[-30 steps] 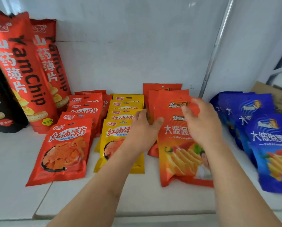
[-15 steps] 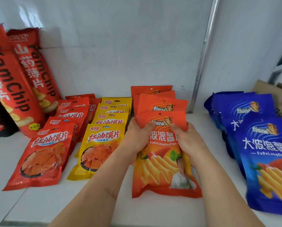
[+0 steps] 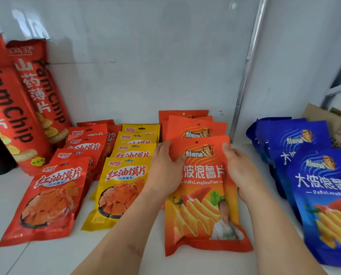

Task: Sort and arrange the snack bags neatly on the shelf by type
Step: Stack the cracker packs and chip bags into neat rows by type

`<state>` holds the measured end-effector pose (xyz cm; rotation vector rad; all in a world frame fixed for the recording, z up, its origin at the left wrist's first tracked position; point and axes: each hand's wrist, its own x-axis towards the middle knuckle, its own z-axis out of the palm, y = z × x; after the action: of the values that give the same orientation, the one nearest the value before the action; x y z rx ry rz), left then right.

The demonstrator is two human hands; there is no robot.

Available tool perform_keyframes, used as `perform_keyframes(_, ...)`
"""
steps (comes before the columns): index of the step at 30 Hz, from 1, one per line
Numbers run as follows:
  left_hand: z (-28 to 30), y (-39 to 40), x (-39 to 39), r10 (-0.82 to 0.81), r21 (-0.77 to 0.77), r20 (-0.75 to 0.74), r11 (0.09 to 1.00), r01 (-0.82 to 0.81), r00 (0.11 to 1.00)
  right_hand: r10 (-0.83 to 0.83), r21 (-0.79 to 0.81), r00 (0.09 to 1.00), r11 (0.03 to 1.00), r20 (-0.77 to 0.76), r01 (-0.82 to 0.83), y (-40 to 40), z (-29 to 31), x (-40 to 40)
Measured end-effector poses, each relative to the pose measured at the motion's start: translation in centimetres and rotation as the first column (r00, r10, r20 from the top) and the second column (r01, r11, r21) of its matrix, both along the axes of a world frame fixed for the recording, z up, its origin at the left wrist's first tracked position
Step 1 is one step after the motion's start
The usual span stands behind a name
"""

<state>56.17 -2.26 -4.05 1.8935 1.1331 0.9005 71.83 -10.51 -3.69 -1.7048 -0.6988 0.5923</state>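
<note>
White shelf (image 3: pixel 46 255): both hands hold orange bag (image 3: pixel 203 195) ("DaBoLangShuPian").

The potato chip bags (image 3: pixel 203 195) lie between the oil-chip rows (image 3: pixel 126 185) (left) and another stack (image 3: pixel 324 195).

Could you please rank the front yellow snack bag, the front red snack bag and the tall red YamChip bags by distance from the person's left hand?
From the left hand, in the head view:
1. Front yellow snack bag, beside the hand, on its left.
2. Front red snack bag, farther left.
3. Tall red YamChip bags, far left, standing at the back.
</note>
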Motion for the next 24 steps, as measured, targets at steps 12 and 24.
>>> perform_keyframes(12,-0.5,0.3,-0.4,0.026,-0.011,0.044,1.000,-0.025,0.999,0.031,0.107,0.968,0.994,-0.250,-0.004,-0.7,0.1,0.1)
perform_keyframes(24,0.0,-0.2,-0.5,0.093,-0.216,0.387,0.976,-0.008,0.917,0.067,0.134,0.973,0.990,-0.223,-0.038,-0.2,-0.8,0.6)
